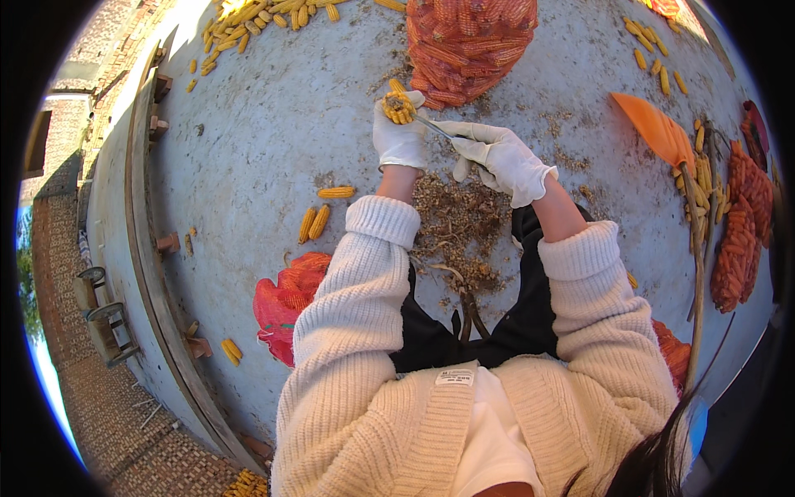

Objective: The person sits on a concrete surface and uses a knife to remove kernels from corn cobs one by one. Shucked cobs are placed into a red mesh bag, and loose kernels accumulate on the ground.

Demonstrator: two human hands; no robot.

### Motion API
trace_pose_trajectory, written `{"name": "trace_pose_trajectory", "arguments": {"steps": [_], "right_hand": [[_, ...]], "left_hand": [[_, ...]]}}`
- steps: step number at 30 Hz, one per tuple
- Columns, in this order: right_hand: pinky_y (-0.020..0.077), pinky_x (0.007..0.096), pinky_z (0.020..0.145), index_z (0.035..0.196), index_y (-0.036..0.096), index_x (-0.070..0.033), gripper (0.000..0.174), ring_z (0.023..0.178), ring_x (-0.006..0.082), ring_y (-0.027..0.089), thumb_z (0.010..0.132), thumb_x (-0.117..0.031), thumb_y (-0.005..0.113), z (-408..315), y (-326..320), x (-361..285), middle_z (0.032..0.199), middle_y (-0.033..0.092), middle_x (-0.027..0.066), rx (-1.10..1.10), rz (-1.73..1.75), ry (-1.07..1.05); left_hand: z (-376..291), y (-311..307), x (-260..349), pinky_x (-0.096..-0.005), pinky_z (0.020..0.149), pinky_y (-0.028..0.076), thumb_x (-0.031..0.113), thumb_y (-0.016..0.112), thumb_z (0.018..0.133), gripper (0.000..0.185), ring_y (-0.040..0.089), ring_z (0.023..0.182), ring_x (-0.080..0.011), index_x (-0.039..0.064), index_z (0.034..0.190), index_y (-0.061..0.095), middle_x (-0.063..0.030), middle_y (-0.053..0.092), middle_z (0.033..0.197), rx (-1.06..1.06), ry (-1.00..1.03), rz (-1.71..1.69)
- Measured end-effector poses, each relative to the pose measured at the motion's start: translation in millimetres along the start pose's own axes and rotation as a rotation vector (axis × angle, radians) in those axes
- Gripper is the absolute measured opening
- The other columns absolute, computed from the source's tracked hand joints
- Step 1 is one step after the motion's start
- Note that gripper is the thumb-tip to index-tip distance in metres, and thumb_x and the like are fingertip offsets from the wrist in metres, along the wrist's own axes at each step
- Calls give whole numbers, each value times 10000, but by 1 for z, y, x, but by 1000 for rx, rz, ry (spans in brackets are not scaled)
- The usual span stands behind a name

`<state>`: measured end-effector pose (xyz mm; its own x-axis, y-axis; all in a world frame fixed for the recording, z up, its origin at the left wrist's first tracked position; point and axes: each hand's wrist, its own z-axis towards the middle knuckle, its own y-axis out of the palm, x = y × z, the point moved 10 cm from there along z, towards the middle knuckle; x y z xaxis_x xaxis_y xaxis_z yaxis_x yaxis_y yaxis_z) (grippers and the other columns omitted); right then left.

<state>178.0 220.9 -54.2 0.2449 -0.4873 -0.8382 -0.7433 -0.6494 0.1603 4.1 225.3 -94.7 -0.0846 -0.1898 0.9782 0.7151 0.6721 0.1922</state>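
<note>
My left hand point(399, 141), in a white glove, is closed around an ear of yellow corn point(397, 107) whose broken-looking end faces up at me. A yellow piece of corn point(396, 86) shows just beyond it; whether it is part of the same ear I cannot tell. In my gloved right hand point(500, 158) is a thin metal-shafted tool point(436, 128), perhaps a screwdriver, its handle mostly hidden by my fingers. The shaft's tip meets the ear's right side. Below my hands, loose kernels and husk debris point(463, 217) cover the floor between my legs.
A full red mesh sack of corn point(472, 50) stands ahead. Another red mesh sack point(289, 304) sits by my left arm. Several ears point(336, 192) lie at left. An orange-bladed tool with a wooden handle point(655, 127) and corn-filled sacks point(739, 248) are at right. A ledge point(146, 248) borders the left.
</note>
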Motion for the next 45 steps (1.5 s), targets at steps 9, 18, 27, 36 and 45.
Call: {"name": "trace_pose_trajectory", "arguments": {"steps": [9, 18, 27, 36, 45], "right_hand": [[425, 187, 595, 1327, 586, -190, 357, 692, 36, 478, 981, -117, 534, 5, 10, -9, 945, 659, 17, 295, -187, -555], [377, 183, 486, 1242, 618, -95, 326, 596, 5, 476, 929, -180, 654, 0, -29, -22, 760, 539, -68, 318, 170, -278], [495, 266, 744, 995, 679, -60, 362, 810, 86, 577, 736, -243, 853, 7, -45, -41, 898, 639, -15, 338, 32, -405], [502, 272, 643, 895, 651, -58, 353, 743, 98, 588, 745, -314, 842, -1, -38, -35, 861, 640, 6, 331, -9, -254], [473, 266, 586, 907, 657, -71, 352, 695, 97, 567, 762, -343, 827, 13, -42, -17, 836, 640, -2, 350, 176, -205]], "left_hand": [[-3, 2, -19, -292, 721, 524, 11, 703, 787, 282, 639, 781, -154, 65, 1022, 556, -41, 657, 877, 86, -213, 23], [-10, 3, 16, -360, 761, 516, 209, 760, 723, 401, 679, 816, -209, 31, 1047, 604, -103, 706, 909, -44, -139, 725], [-61, 74, -13, -279, 822, 522, 170, 728, 775, 479, 660, 931, -154, 35, 1189, 528, -50, 680, 1028, -854, -109, 548], [-77, 76, 21, -282, 786, 528, 90, 787, 716, 474, 639, 879, -124, 41, 1139, 579, -19, 671, 998, -884, -263, 405], [-78, 73, 21, -276, 717, 537, 20, 769, 705, 483, 633, 829, -120, 36, 1144, 568, -16, 657, 972, -833, -340, 248]]}}
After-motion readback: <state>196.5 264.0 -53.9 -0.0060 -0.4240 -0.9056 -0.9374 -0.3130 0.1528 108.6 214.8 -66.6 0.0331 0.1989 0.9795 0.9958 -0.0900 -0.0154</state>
